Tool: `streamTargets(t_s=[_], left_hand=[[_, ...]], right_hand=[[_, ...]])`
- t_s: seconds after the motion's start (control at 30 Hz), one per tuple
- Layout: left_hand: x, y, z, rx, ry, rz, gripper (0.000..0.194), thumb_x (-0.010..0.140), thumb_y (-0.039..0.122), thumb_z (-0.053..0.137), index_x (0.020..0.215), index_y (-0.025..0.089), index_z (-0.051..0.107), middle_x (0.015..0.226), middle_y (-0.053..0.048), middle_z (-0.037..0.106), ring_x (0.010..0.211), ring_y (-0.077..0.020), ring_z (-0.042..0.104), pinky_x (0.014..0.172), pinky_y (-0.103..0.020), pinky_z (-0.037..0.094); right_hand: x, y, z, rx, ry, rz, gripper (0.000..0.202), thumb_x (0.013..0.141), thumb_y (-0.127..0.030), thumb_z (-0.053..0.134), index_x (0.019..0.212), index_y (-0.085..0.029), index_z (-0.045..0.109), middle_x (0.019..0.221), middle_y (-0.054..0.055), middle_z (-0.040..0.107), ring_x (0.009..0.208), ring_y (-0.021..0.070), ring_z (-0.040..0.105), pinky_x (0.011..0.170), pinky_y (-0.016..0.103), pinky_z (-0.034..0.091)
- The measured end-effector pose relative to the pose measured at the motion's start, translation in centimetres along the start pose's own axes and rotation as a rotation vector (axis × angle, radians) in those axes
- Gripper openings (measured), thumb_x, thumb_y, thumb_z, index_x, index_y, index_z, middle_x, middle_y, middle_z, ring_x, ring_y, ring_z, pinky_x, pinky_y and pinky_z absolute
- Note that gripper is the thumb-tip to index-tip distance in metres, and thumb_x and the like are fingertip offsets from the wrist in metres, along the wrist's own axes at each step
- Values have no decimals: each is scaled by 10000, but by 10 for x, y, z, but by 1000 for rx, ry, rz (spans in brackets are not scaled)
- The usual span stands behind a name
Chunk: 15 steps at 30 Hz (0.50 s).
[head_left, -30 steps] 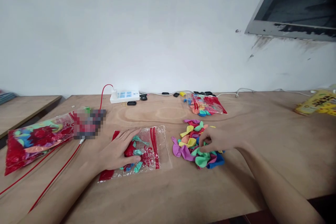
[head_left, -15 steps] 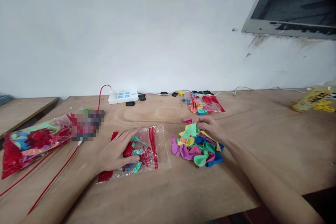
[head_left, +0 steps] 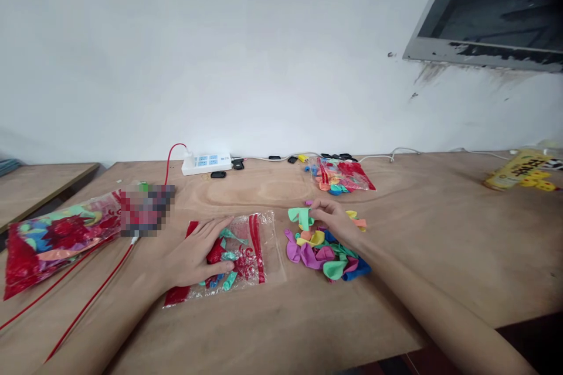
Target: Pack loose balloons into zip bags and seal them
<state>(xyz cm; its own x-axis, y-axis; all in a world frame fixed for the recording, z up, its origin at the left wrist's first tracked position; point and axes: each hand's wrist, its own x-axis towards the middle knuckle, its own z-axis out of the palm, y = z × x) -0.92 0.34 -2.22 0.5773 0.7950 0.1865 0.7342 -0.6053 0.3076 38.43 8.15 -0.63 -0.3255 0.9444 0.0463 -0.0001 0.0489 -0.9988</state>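
My left hand (head_left: 200, 255) lies flat with fingers stretched over a clear and red plastic bag (head_left: 250, 252). Green, blue and red balloons show through its film. My right hand (head_left: 332, 220) pinches a mint-green balloon (head_left: 299, 217) above the far left side of a loose balloon pile (head_left: 325, 258). Purple, yellow, green, blue and orange balloons make up that pile, and my right hand and forearm cover part of it.
Another bag of balloons (head_left: 65, 234) lies at left beside a blurred-out object (head_left: 147, 208) with red cables. A smaller balloon bag (head_left: 347, 174) lies farther back. Against the wall sits a white power strip (head_left: 206, 162). A yellow packet (head_left: 514, 170) is at far right.
My right hand has moved left with the mint-green balloon, uncovering yellow and orange balloons at the pile's right. My left hand has stayed on the bag.
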Motion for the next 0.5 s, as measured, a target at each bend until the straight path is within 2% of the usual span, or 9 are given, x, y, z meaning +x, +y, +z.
streamTargets(t_s=[0.1, 0.2, 0.37, 0.5], left_hand=[[-1, -2, 3, -19, -5, -24, 945, 997, 636, 642, 1717, 243, 173, 1710, -171, 359, 1543, -387, 397, 1247, -559, 363], [-2, -3, 5, -46, -3, -41, 945, 986, 642, 657, 1710, 252, 193, 1718, -165, 344, 1552, -391, 377, 1253, -577, 349], [-2, 1, 3, -66, -10, -65, 956, 979, 659, 654, 1711, 247, 197, 1720, -162, 343, 1551, -394, 378, 1248, -573, 363], [-1, 2, 1, -64, -11, -69, 961, 971, 671, 658, 1707, 239, 216, 1711, -170, 359, 1546, -396, 386, 1245, -577, 364]], right_hand=[[2, 3, 6, -21, -55, -24, 365, 733, -434, 880, 754, -209, 593, 647, -35, 651, 562, 167, 680, 539, 274, 551], [3, 4, 11, -46, -85, -77, 360, 707, -388, 906, 797, -206, 609, 703, -35, 669, 604, 137, 655, 575, 250, 533], [1, -6, 20, -216, -194, -123, 308, 830, -411, 820, 1041, -191, 778, 906, 41, 772, 767, 169, 695, 666, 273, 545], [-7, -20, 33, -324, -372, -142, 279, 904, -410, 752, 1076, -206, 833, 1038, 75, 815, 917, 224, 741, 808, 338, 589]])
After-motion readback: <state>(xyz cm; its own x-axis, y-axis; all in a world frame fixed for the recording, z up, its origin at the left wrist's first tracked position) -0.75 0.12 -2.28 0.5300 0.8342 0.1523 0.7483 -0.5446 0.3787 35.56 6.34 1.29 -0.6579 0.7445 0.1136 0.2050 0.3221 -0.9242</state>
